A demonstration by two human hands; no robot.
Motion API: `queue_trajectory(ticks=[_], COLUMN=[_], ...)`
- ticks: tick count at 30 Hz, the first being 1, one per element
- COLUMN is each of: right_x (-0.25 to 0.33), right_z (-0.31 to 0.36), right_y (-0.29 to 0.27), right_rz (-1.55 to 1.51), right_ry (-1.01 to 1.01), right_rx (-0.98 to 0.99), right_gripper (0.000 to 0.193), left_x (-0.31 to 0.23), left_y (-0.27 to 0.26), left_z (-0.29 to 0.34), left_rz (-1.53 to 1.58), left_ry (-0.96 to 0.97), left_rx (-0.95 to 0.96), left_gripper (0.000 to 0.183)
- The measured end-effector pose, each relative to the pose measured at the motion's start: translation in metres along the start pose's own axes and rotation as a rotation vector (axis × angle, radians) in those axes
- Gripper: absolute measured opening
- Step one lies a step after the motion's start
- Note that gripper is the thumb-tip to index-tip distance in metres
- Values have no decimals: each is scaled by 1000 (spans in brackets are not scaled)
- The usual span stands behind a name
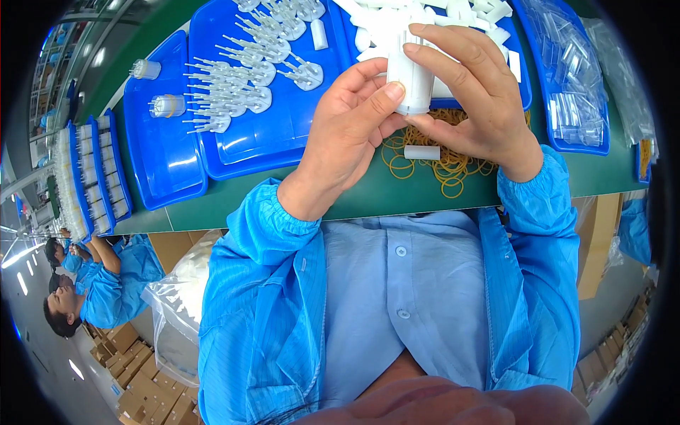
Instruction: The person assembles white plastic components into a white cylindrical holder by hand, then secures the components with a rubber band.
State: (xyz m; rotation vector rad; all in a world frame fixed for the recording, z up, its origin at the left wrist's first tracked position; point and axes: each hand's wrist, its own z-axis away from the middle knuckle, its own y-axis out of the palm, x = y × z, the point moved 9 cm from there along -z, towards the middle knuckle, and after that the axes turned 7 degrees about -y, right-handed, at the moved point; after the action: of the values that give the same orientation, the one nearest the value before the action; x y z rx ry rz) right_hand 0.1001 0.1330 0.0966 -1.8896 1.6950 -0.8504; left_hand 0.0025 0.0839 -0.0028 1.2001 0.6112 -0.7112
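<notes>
A white cylindrical bundle [412, 88] is held upright between both hands above the green bench. My left hand [350, 117] is closed round its left side, the thumb lying across the front. A thin yellowish line shows by that thumb tip; I cannot tell whether it is a rubber band. My right hand [478, 85] grips the bundle from the right, fingertips near its top and thumb at its lower end. Under the hands lies a loose heap of yellow rubber bands [453, 166], with a short white tube [422, 152] on it.
Behind, a blue tray [248, 152] carries several white pronged parts [248, 99], beside another with heaped white pieces [489, 14]. Two banded bundles [167, 106] sit in the left tray [166, 177]. Clear plastic parts [577, 117] fill a right-hand tray. Stacked trays [92, 177] and co-workers [113, 283] are leftward.
</notes>
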Motion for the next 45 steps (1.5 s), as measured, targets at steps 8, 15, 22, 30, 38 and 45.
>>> queue_trajectory(ticks=[8,15,22,30,38,45], right_x=[-2,1,3,-2,30,-74], right_z=[3,-1,-1,-6,29,72], right_y=[0,-5,-3,-15,-11,-83], right_rz=[-65,5,-43,-147,-157,259], right_ry=[37,-2,-56,13,-7,409], right_rx=[-46,-7,-57,-168,190,-5], right_gripper=[65,70,64,54,28,13], left_x=[0,-2,1,-2,-4,-11], left_y=[1,2,1,-1,-8,-11], left_z=[0,0,-3,-6,-7,-5], left_rz=[25,6,110,63,138,204], left_ry=[-4,13,-19,10,-30,14], left_rx=[9,16,29,39,19,54], left_gripper=[43,44,38,42,43,41])
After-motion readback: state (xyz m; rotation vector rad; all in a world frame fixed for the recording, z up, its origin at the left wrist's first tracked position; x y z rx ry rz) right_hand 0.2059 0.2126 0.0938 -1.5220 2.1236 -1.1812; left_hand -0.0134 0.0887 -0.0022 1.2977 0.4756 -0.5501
